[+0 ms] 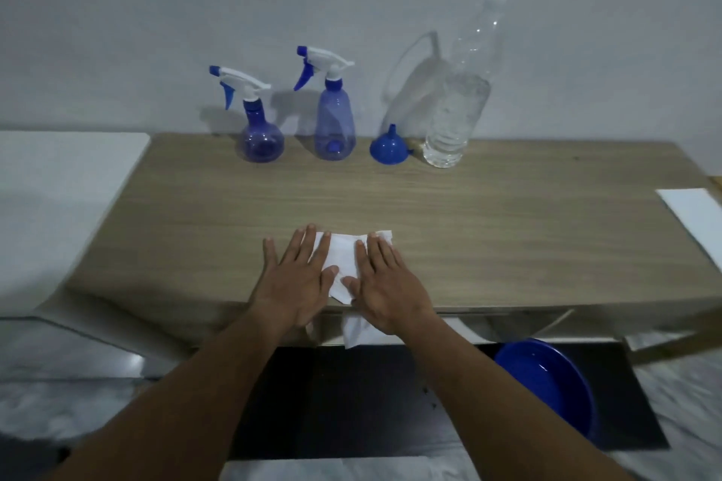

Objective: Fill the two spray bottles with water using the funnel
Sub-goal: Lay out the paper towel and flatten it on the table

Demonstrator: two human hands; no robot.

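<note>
Two blue spray bottles stand at the back of the wooden table (508,230): a round-bellied one (261,141) on the left and a taller one (335,121) beside it, both with white-and-blue trigger heads on. A blue funnel (389,146) rests mouth-down to their right. Beside it stands a clear plastic water bottle (459,109), capped and partly filled. Near the front edge, my left hand (299,277) and my right hand (385,281) lie flat, fingers spread, on a white tissue (342,258) that hangs over the edge.
A blue basin (547,383) sits on a dark mat on the floor under the table's right side. A white sheet (695,223) lies at the table's right edge. A white surface (58,187) adjoins the table on the left. The wall rises right behind the bottles.
</note>
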